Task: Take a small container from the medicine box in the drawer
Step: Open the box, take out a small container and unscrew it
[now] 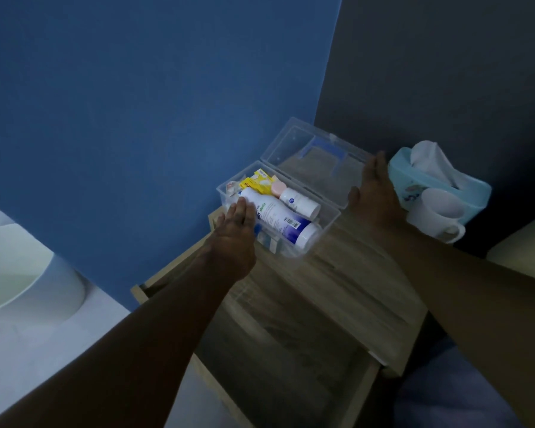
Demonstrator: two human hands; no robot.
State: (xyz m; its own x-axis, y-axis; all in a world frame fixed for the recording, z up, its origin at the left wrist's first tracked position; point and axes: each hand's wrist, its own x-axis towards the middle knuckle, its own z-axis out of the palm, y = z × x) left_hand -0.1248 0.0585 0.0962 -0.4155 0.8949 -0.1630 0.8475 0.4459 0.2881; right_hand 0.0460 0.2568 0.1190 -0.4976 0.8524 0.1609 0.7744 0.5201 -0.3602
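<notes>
Clear medicine box (325, 225) open; left hand (233, 230) flat on its bottle (278, 219).

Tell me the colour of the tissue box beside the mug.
Light blue tissue box, seen in the head view.

Wooden tabletop (346, 273), nightstand, standing in a wall corner, carrying: clear medicine box (322, 223), lid lying open; blue tissue box (476, 193); white mug (436, 217) sitting beside it.
</notes>
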